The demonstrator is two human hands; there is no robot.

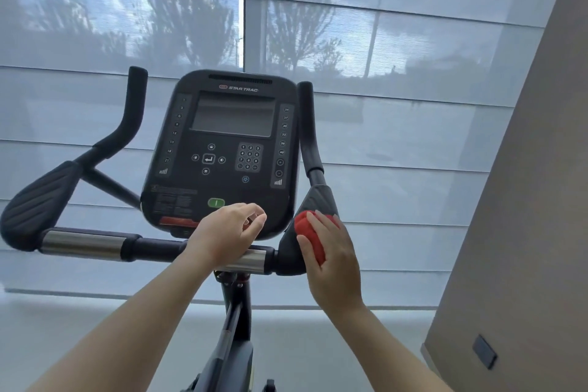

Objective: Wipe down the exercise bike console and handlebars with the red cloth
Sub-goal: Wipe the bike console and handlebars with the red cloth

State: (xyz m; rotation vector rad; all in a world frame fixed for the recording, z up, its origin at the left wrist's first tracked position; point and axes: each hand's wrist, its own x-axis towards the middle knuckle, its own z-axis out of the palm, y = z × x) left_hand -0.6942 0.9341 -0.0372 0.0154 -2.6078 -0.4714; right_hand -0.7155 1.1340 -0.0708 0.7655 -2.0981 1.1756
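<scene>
The black exercise bike console [222, 149] faces me at the centre, its screen dark. Black handlebars [38, 200] curve out on both sides, with a chrome crossbar [82, 243] below the console. My right hand [331, 261] presses the bunched red cloth [310, 234] against the padded right handlebar grip [318, 200]. My left hand [227, 232] hovers over the console's lower edge and the crossbar, fingers loosely curled, with nothing visible in it.
The bike's stem [234, 312] runs down between my arms. Sheer window blinds [397, 57] fill the background. A beige wall [525, 232] with a dark outlet plate [484, 352] stands close on the right.
</scene>
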